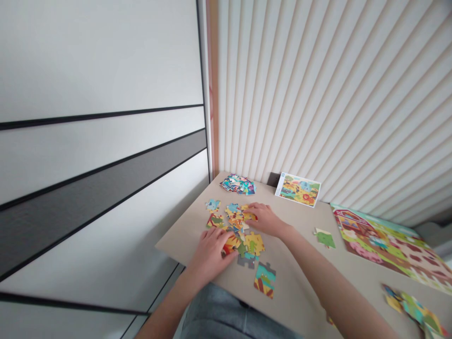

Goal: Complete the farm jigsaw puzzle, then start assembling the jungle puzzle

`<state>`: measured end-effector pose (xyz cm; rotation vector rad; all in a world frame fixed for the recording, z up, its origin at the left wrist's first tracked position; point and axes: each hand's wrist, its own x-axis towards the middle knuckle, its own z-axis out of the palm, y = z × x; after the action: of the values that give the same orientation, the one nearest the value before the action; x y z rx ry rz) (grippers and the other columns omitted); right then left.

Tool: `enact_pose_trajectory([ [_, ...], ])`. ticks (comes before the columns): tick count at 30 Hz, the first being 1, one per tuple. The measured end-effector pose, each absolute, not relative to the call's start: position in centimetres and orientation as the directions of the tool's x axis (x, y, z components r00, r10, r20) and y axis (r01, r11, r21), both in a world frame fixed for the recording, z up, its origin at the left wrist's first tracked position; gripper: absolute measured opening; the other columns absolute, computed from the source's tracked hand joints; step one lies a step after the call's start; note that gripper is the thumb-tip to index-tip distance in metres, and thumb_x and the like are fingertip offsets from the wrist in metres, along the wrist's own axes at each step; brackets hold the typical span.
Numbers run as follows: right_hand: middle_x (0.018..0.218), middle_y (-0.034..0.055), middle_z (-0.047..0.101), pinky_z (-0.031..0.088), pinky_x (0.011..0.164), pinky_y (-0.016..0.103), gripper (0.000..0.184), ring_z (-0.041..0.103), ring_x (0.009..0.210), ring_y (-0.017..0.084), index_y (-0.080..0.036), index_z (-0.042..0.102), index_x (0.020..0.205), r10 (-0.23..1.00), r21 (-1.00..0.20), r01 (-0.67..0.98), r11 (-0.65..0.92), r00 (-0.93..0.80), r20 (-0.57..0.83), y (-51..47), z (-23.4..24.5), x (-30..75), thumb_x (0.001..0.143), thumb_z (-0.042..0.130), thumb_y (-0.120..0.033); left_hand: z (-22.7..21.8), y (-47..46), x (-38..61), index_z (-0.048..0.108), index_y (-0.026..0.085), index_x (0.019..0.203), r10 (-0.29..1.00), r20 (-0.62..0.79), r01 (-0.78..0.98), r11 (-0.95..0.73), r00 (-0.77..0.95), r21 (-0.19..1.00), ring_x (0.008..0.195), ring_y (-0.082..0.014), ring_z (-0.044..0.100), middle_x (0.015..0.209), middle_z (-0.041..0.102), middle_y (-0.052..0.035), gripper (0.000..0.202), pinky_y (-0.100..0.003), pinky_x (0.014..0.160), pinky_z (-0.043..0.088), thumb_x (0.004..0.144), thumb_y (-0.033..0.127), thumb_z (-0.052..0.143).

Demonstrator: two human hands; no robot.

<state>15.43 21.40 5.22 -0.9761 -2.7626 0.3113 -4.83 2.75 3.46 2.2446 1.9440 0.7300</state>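
A loose spread of colourful jigsaw pieces (237, 225) lies on the beige table (300, 282) near its left corner. My left hand (212, 249) rests palm down on the near edge of the spread, fingers bent over a red and yellow piece. My right hand (263, 219) lies on the far side of the spread, fingertips pressed on a yellow piece (248, 215). A joined teal and orange piece (265, 279) sits alone closer to me, untouched.
A small pile of pieces (238, 184) sits in the far corner by the ribbed wall. A reference picture card (298, 189) leans there. A lone green piece (325, 238) lies to the right. A finished farm puzzle (388, 247) and more pieces (413, 308) lie at right.
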Motion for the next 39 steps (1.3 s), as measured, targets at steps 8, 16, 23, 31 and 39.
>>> enact_pose_trajectory([
  [8,0.145,0.0129,0.058,0.03,0.116,0.047,0.038,0.049,0.138,0.028,-0.028,0.065,0.135,0.44,-0.208,0.404,0.891,-0.88,0.177,16.9,7.2,14.7,0.101,0.058,-0.042,3.3,2.4,-8.9,0.059,0.026,0.138,0.937,0.332,0.903,-0.235,0.112,0.359,0.126,-0.0276,0.056,0.134,0.063,-0.0094,0.042,-0.044,0.107,0.042,0.099,0.042,0.057],
  [16,0.146,0.0127,0.057,0.03,0.119,0.046,0.036,0.049,0.137,0.028,-0.025,0.068,0.131,0.342,-0.166,0.314,0.935,-0.924,0.174,13.1,7.3,13.4,0.099,0.06,-0.041,3.4,7.9,-11.2,0.071,0.02,0.104,0.948,0.191,0.929,0.185,-0.255,0.32,0.109,-0.0359,0.063,0.105,0.07,-0.0148,0.042,-0.047,0.096,0.045,0.091,0.059,0.06],
  [23,0.149,0.012,0.054,0.032,0.117,0.046,0.039,0.049,0.137,0.028,-0.025,0.066,0.133,0.361,-0.17,0.333,0.928,-0.915,0.179,13.1,6.0,13.7,0.101,0.055,-0.046,2.0,11.0,-12.3,0.065,0.019,0.096,0.983,0.068,0.886,0.124,-0.172,0.446,0.099,-0.0312,0.067,0.102,0.072,-0.0114,0.043,-0.038,0.086,0.048,0.073,0.052,0.08],
  [31,0.145,0.0118,0.058,0.033,0.115,0.046,0.038,0.051,0.135,0.028,-0.026,0.067,0.131,0.368,-0.206,0.328,0.922,-0.909,0.199,13.0,5.9,13.9,0.1,0.057,-0.047,1.7,11.8,-12.7,0.064,0.018,0.101,0.996,0.084,0.81,-0.026,-0.029,0.586,0.098,-0.0268,0.069,0.104,0.072,-0.0075,0.036,-0.034,0.085,0.052,0.071,0.03,0.08],
  [39,0.122,0.0093,0.072,0.044,0.102,0.034,0.032,0.064,0.116,0.024,-0.023,0.069,0.127,0.681,-0.563,0.475,0.677,-0.694,0.233,16.2,6.5,12.1,0.101,0.052,-0.031,3.3,11.9,-11.1,0.066,0.023,0.108,0.941,0.298,0.713,-0.319,0.161,0.625,0.11,-0.0235,0.066,0.113,0.07,-0.0051,0.026,-0.036,0.098,0.051,0.082,0.023,0.073],
])
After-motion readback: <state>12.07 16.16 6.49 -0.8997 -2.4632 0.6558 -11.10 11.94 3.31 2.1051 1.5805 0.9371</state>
